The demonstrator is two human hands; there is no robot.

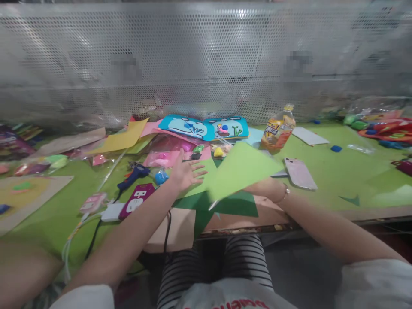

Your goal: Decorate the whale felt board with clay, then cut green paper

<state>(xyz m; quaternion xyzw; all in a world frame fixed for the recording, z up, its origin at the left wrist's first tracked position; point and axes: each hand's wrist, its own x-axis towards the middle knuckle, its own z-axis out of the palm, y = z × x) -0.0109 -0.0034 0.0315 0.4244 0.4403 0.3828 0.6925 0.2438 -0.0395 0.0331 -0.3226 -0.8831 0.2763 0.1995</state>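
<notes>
My left hand (186, 172) is stretched out over the green table with its fingers spread, holding nothing, just left of a light green sheet of paper (240, 171). That sheet is lifted and tilted above the table. My right hand (268, 189) is under its lower right part, fingers closed on it as far as I can see; most of the fingers are hidden by the sheet. A dark green sheet (236, 205) and a pale brown card (180, 227) lie beneath, at the table's near edge.
A phone (300, 173) lies right of the sheet, a drink bottle (278, 128) behind it. A blue glue gun (133, 176), a maroon case (137, 200) and cables sit to the left. Coloured papers, a blue picture board (202, 127) and a perforated metal screen (206, 64) stand behind.
</notes>
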